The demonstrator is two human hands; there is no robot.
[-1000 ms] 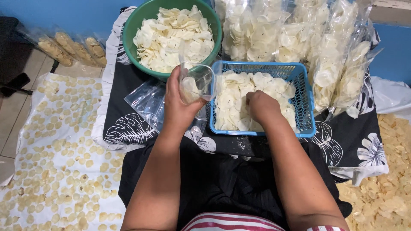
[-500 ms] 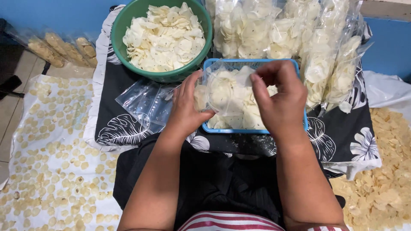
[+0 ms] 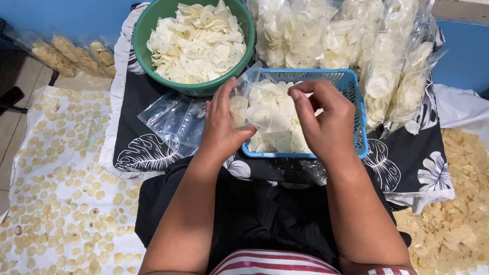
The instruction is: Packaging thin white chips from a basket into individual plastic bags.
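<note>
Blue-walled floor setup: left hand (image 3: pixel 220 127) and right hand (image 3: pixel 326 119) each grip the thin clear plastic bag (image 3: pixel 260 104) over the blue plastic basket (image 3: pixel 356 109); loose grip might spill white chips.

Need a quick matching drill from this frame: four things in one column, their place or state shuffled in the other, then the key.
1. green bowl
2. blue basket
3. clear bag
4. empty bags

a. flat on the cloth, beside the left hand
b. held by both hands, right hand at its mouth
c. heaped with white chips, top left
d. under the hands, partly filled

Pairs: 1-c, 2-d, 3-b, 4-a
</note>
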